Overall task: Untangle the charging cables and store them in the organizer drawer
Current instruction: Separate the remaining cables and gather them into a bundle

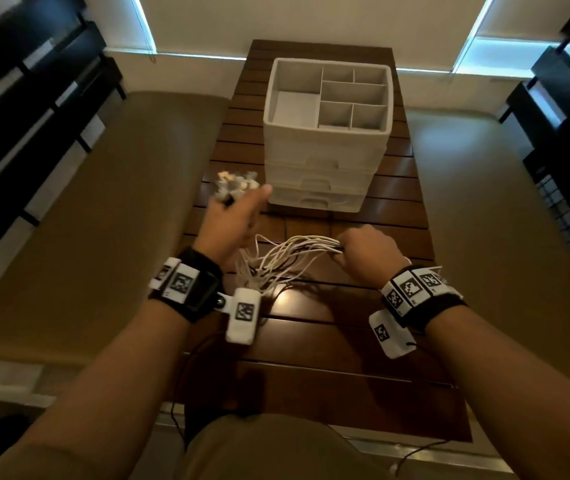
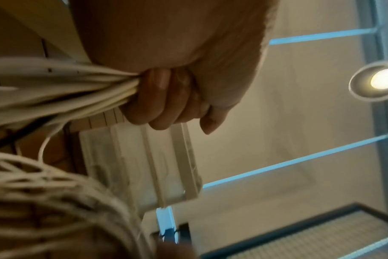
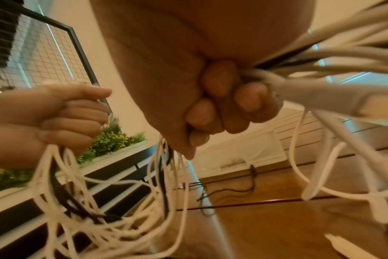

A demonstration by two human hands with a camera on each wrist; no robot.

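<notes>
A tangle of white and a few black charging cables (image 1: 287, 258) hangs between my two hands above the wooden table (image 1: 314, 341). My left hand (image 1: 231, 220) grips one bunch of them, with the plug ends (image 1: 236, 185) sticking out past its fingers. In the left wrist view its fingers (image 2: 166, 98) are curled round the white cables (image 2: 66, 91). My right hand (image 1: 366, 254) is a fist round the other end; the right wrist view shows its fingers (image 3: 222, 108) clamped on the cables (image 3: 100, 219). The white organizer (image 1: 325, 133) stands beyond the hands, all its front drawers closed.
The organizer's top is an open tray with several compartments (image 1: 352, 95). A loose black cable (image 3: 233, 190) lies on the table near the organizer. Tan benches (image 1: 120, 220) flank the narrow table. Black shelving (image 1: 17, 116) stands left and right, and a planter (image 3: 113, 140) sits on the left.
</notes>
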